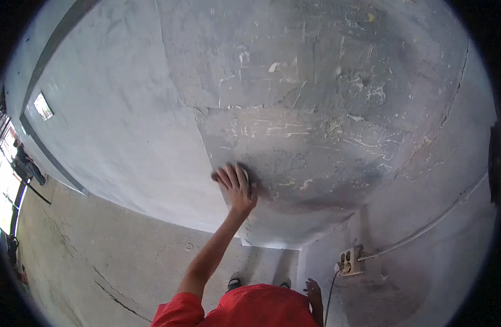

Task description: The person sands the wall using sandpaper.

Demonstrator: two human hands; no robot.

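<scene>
My left hand (237, 186) is pressed against the wall (294, 152), fingers bent over a small flat piece with a pale edge (246, 175). Most of that piece is hidden under the palm, so its kind does not show. The hand is beside the seam where smooth light plaster meets a rough grey patch with scraped, peeling paint. Low at my right side hangs my right hand (313, 292), fingers apart, with nothing seen in it.
A socket box (349, 260) with a plug and cable is on the right wall (424, 218). The concrete floor (125, 261) has long cracks. Another person (27, 161) is at the far left near a bright opening. My shoes (234, 283) stand close to the wall.
</scene>
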